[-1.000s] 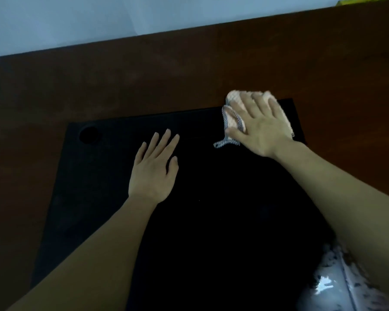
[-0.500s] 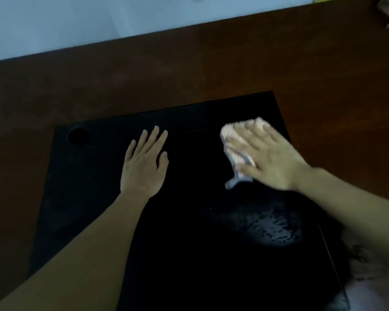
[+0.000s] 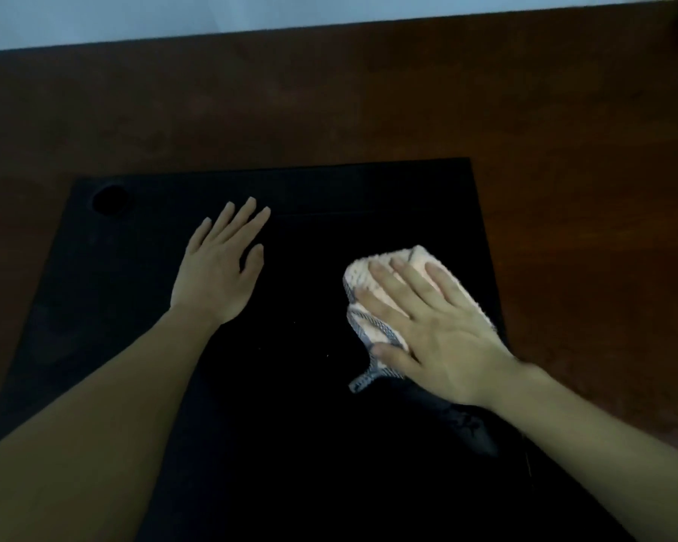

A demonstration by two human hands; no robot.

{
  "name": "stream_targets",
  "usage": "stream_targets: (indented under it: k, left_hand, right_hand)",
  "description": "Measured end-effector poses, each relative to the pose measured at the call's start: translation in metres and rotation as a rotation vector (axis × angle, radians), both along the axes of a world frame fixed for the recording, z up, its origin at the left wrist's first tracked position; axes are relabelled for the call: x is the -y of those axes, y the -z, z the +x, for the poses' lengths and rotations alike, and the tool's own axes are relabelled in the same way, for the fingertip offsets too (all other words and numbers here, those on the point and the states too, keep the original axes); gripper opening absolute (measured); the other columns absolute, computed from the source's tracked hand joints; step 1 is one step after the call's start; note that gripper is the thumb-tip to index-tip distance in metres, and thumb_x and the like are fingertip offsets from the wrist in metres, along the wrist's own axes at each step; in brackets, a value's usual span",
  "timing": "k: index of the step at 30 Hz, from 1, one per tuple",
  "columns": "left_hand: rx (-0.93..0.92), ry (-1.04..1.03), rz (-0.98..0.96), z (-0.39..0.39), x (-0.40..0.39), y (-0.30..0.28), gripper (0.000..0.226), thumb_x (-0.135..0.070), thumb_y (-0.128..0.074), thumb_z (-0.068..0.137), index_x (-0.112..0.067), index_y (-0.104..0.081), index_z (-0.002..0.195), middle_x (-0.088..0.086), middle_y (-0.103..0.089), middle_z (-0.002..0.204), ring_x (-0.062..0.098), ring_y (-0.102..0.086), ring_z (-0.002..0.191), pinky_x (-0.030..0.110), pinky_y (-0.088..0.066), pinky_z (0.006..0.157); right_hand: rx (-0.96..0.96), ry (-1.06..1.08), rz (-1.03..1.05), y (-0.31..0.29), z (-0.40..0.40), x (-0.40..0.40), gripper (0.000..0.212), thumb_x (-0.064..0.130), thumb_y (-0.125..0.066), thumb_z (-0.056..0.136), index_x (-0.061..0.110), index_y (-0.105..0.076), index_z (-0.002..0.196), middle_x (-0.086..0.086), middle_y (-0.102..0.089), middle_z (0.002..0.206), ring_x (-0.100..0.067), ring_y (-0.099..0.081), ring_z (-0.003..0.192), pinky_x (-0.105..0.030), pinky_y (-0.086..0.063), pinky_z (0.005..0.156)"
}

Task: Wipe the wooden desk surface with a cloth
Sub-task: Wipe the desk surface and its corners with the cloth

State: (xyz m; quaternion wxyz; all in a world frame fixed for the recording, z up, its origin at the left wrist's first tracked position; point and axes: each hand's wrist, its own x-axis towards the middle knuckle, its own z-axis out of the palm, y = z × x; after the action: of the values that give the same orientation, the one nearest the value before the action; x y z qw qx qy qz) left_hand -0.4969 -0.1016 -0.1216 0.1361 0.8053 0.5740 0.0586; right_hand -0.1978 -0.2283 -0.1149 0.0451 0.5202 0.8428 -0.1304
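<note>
Peach cloth (image 3: 372, 295) lies bunched on the black mat (image 3: 329, 444) under the flat, spread right hand (image 3: 439, 338), left hand (image 3: 216, 275) splayed alongside; wiping only here risks leaving the wooden desk (image 3: 368, 99) untouched.

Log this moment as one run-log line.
left hand: flat on black mat | right hand: pressing cloth on mat | wooden desk: bare around mat

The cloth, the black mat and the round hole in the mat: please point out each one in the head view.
cloth (image 3: 363, 272): head view, on its bare pink corner beyond the fingertips.
black mat (image 3: 310, 385): head view, on its bare middle between the two arms.
round hole (image 3: 110, 199): head view, at its centre, by the mat's far left corner.
</note>
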Motion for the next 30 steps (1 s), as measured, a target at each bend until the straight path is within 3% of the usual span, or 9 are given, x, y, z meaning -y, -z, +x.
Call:
stream_targets:
  k: [2,5,10,13,16,20,24,26,30]
  left_hand:
    - [0.0,0.001,0.009,0.001,-0.001,0.0,0.053,-0.039,-0.026,0.108,-0.038,-0.018,0.16,-0.019,-0.006,0.166,0.003,0.004,0.154,0.027,0.005,0.125]
    - [-0.014,0.011,0.041,0.002,-0.001,0.002,0.053,-0.034,-0.03,0.108,-0.034,-0.021,0.16,-0.015,-0.01,0.166,0.009,-0.001,0.155,0.029,0.002,0.125]
    - [-0.013,0.029,0.024,0.003,-0.003,0.002,0.052,-0.027,-0.034,0.108,-0.027,-0.024,0.16,-0.008,-0.014,0.167,0.018,-0.005,0.156,0.036,-0.001,0.125]
    - [-0.038,0.0,-0.023,0.009,-0.003,-0.002,0.054,-0.032,-0.031,0.108,-0.026,-0.021,0.161,-0.006,-0.011,0.169,0.019,-0.002,0.156,0.04,0.0,0.125]
    - [-0.055,0.008,-0.012,0.025,0.003,-0.01,0.055,-0.036,-0.032,0.108,-0.028,-0.02,0.161,-0.007,-0.01,0.168,0.015,0.001,0.156,0.036,0.003,0.124]
    - [0.028,0.099,-0.005,0.077,0.011,-0.018,0.051,-0.034,-0.035,0.108,-0.033,-0.025,0.158,-0.012,-0.011,0.167,0.009,0.002,0.154,0.028,0.004,0.122]
    - [0.171,0.039,-0.085,0.143,0.0,-0.017,0.051,-0.033,-0.033,0.11,-0.031,-0.023,0.16,-0.012,-0.006,0.169,0.013,0.006,0.155,0.031,0.003,0.123]
    - [0.151,0.031,-0.127,0.166,-0.008,-0.01,0.052,-0.038,-0.029,0.11,-0.035,-0.017,0.161,-0.014,-0.002,0.169,0.013,0.008,0.155,0.033,0.005,0.123]
    - [0.004,0.0,-0.064,0.181,-0.009,0.002,0.053,-0.045,-0.022,0.109,-0.038,-0.014,0.161,-0.015,-0.001,0.169,0.013,0.006,0.156,0.036,0.002,0.126]
  right_hand:
    - [0.004,-0.04,-0.001,0.001,0.022,-0.013,0.068,0.064,-0.015,0.103,0.033,-0.007,0.163,-0.001,0.0,0.171,-0.026,0.003,0.158,-0.046,0.001,0.125]
    - [0.059,0.135,0.043,0.002,0.043,-0.066,0.071,0.068,0.001,0.095,0.04,0.007,0.161,0.001,0.011,0.171,-0.022,0.014,0.157,-0.043,0.008,0.126]
    - [0.113,0.36,-0.029,-0.003,0.039,-0.108,0.066,0.058,-0.002,0.104,0.031,0.016,0.161,-0.001,0.021,0.17,-0.022,0.02,0.155,-0.047,0.01,0.125]
    - [0.143,0.252,0.04,0.001,0.023,-0.047,0.071,0.056,0.004,0.099,0.026,0.013,0.162,-0.007,0.014,0.171,-0.028,0.015,0.157,-0.05,0.004,0.126]
    - [0.038,0.055,0.053,0.002,0.033,0.02,0.066,0.056,-0.013,0.107,0.025,-0.006,0.165,-0.007,0.0,0.172,-0.029,0.002,0.158,-0.05,-0.003,0.125]
    - [0.016,-0.073,0.035,0.001,0.072,0.018,0.061,0.059,-0.014,0.109,0.033,-0.01,0.163,-0.002,-0.005,0.171,-0.026,0.0,0.158,-0.045,-0.001,0.124]
    - [0.1,0.259,0.099,0.005,0.108,-0.066,0.062,0.057,0.005,0.1,0.034,0.011,0.157,-0.004,0.002,0.172,-0.025,0.007,0.158,-0.043,0.008,0.126]
    - [0.124,0.419,0.038,0.003,0.118,-0.107,0.063,0.058,0.002,0.101,0.035,0.015,0.158,-0.001,0.012,0.172,-0.022,0.013,0.157,-0.044,0.009,0.126]
    - [0.115,0.436,-0.005,0.001,0.109,-0.105,0.067,0.058,0.0,0.101,0.03,0.015,0.16,-0.002,0.016,0.171,-0.022,0.016,0.156,-0.047,0.008,0.126]
